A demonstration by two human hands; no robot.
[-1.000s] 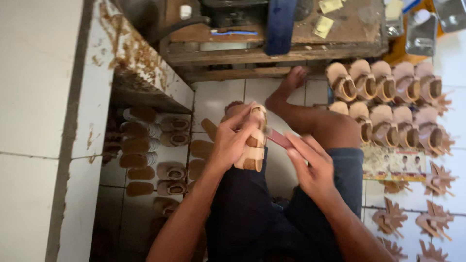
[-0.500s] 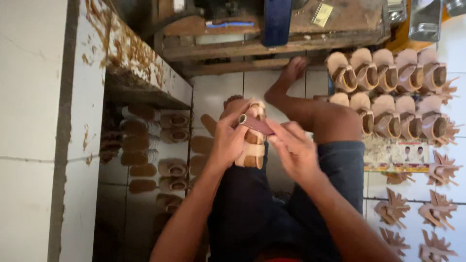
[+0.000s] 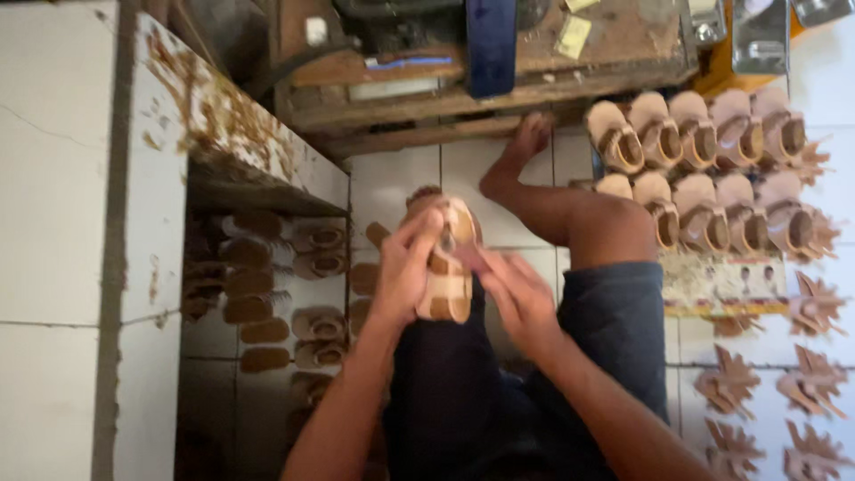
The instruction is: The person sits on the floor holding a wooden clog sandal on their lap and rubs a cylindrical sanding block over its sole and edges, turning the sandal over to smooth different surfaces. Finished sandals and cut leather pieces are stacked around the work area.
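Your left hand (image 3: pixel 405 272) grips the tan sandal (image 3: pixel 448 272) propped on your knee, while your right hand (image 3: pixel 521 298) pinches its strap (image 3: pixel 468 258), blurred. Beyond, finished sandals (image 3: pixel 704 169) stand in rows on the tiled floor (image 3: pixel 401 174), below a wooden bench (image 3: pixel 392 107).

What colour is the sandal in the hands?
The sandal is tan and beige, seen in the head view.
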